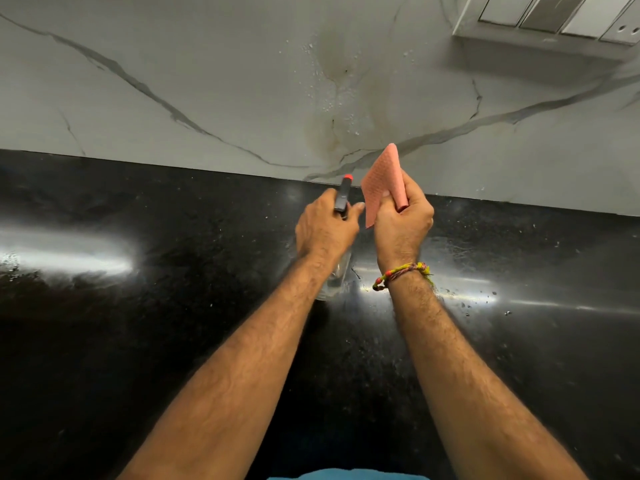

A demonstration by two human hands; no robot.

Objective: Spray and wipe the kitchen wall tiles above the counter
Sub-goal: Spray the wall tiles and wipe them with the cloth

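Observation:
My left hand grips a clear spray bottle by its black head, whose orange nozzle points at the wall. My right hand holds a folded pink cloth upright, just right of the nozzle. The white marble-look wall tile has grey veins, a brownish stain in the middle and fine spray droplets scattered over it. Both hands hover above the black counter, short of the wall.
A white switch panel juts out of the wall at the upper right. The glossy black granite counter shows glare streaks at the left and right, and water drops lie on its right part. A thread bracelet circles my right wrist.

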